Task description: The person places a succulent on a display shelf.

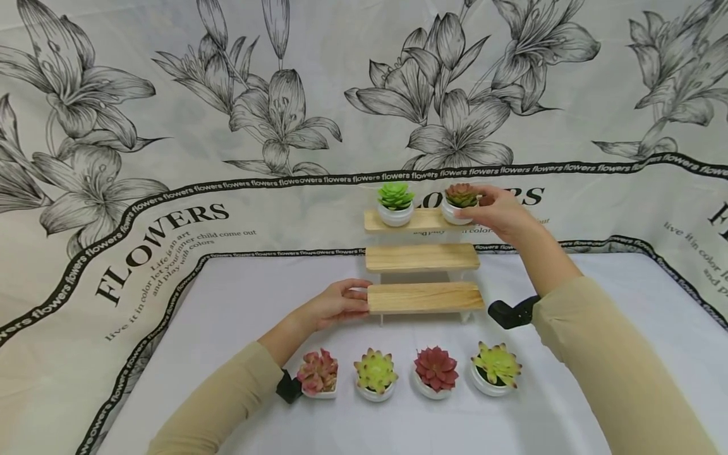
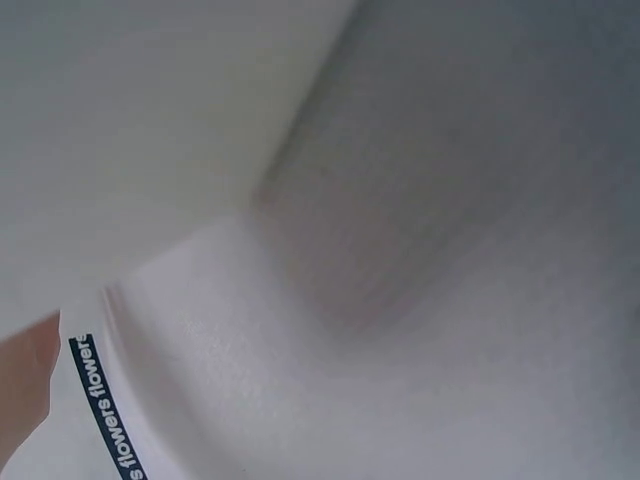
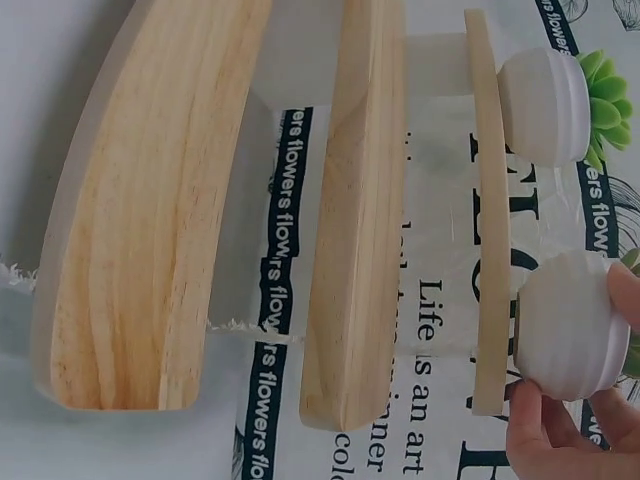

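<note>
"FLOWERS" on cloth backdrop (image 1: 341,63), "flowers" along black band (image 1: 341,179)

A cloth-screened tabletop display corner is shown, though whether it is housed in a home, a shop or a studio cannot be told. The back and both sides are closed off by a cream fabric backdrop printed with large black line-drawn lilies (image 1: 318,215), on which "FLOWERS" and "Life is an art" can be read. The fabric is crossed by a black ribbon-like band lettered "flowers" in white (image 1: 341,179). A flat tabletop covered in plain white (image 1: 227,303) is enclosed by it. The look of a plant display is given by a three-tiered stand of pale wooden planks on clear supports (image 1: 423,297) and by small green, yellow-green and red succulents in white pots (image 1: 435,370).
</note>
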